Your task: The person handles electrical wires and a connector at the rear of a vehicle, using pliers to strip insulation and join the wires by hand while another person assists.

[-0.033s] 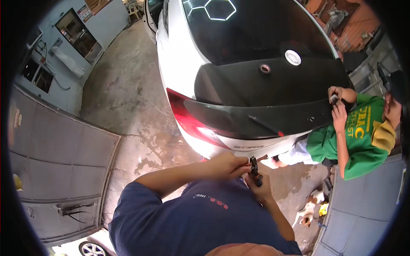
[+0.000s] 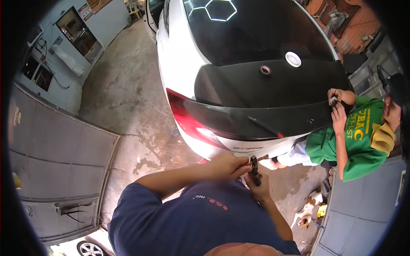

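At the lower centre of the frame, the small, black, plier-like tool (image 2: 254, 164) stands between both hands, held near the body, probably for a close look. The right hand (image 2: 262, 187) wraps its lower end, seemingly to steady it. The left hand (image 2: 230, 166) has its fingertips bunched beside it; I can't tell what they pinch. Upper right of centre, a white round disc (image 2: 293, 59) lies flat, perhaps so it won't slide.

Glare on white car (image 2: 247, 83), bowed edges
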A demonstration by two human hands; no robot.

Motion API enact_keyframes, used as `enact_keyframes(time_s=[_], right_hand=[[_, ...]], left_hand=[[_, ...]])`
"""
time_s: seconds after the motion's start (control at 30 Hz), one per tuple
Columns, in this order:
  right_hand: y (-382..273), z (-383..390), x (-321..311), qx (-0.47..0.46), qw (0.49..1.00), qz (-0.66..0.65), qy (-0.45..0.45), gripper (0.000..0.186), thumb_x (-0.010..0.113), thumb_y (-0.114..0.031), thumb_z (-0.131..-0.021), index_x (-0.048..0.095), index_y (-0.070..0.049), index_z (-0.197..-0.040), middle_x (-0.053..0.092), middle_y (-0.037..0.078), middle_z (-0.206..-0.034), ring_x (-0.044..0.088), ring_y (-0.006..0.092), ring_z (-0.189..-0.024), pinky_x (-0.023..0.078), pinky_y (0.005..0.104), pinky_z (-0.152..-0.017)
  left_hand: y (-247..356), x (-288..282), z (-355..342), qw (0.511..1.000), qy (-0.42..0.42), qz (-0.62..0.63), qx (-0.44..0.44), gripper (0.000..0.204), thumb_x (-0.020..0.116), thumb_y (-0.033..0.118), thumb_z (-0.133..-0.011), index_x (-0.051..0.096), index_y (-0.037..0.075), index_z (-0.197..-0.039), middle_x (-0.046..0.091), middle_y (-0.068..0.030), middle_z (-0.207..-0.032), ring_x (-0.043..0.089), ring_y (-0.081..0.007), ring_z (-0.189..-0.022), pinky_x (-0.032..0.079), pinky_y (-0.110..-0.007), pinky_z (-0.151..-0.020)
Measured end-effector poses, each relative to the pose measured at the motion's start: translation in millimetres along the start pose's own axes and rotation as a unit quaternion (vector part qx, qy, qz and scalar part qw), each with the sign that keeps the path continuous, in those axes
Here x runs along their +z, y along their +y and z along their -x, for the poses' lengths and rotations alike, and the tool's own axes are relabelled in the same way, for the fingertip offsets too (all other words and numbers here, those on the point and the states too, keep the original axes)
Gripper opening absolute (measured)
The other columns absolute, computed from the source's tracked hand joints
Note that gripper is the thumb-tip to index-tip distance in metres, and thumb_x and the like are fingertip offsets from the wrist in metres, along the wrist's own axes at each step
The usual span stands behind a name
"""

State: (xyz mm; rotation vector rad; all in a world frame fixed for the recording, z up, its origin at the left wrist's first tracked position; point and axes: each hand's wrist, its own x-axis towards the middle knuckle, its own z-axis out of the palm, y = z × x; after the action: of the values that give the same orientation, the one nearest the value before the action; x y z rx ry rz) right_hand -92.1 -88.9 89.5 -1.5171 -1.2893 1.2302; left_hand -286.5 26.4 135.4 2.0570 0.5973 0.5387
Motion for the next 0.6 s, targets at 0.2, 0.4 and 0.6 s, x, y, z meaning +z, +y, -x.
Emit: enact_keyframes(time_s=[0.2, 0.4, 0.6], right_hand=[[41.1, -43.7, 41.0, 0.012, 0.996, -0.048, 0.072, 0.015, 0.066, -0.018, -0.099, 0.064, -0.003, -0.096, 0.061, -0.002, -0.074, 0.055, 0.0071, -0.063, 0.044, 0.0253, -0.057], [28.5, -15.5, 13.0, 0.178, 0.977, -0.112, -0.025, 0.024, 0.067, -0.023, -0.100, 0.063, -0.002, -0.112, 0.065, 0.000, -0.089, 0.061, 0.0101, -0.076, 0.050, 0.0270, -0.069], [-29.3, 6.7, 7.5, 0.083, 0.994, -0.071, -0.026, 0.030, 0.069, -0.021, -0.099, 0.063, -0.004, -0.122, 0.067, 0.005, -0.108, 0.061, 0.0122, -0.102, 0.048, 0.0289, -0.093]], left_hand=[[8.1, 15.4, -5.5, 0.965, 0.094, 0.040, -0.242, 0.034, 0.065, 0.025, -0.093, 0.060, 0.005, -0.120, 0.071, -0.0235, -0.101, 0.069, -0.0438, -0.096, 0.053, -0.049, -0.078], [-2.4, 8.4, 4.7, 0.988, 0.078, 0.052, -0.120, 0.029, 0.054, 0.029, -0.105, 0.063, 0.001, -0.105, 0.068, -0.0217, -0.086, 0.069, -0.0389, -0.084, 0.051, -0.046, -0.073], [10.6, -22.4, 13.4, 0.973, -0.009, 0.167, -0.162, 0.027, 0.054, 0.023, -0.106, 0.063, -0.001, -0.111, 0.067, -0.0134, -0.094, 0.064, -0.0215, -0.086, 0.051, -0.035, -0.077]])
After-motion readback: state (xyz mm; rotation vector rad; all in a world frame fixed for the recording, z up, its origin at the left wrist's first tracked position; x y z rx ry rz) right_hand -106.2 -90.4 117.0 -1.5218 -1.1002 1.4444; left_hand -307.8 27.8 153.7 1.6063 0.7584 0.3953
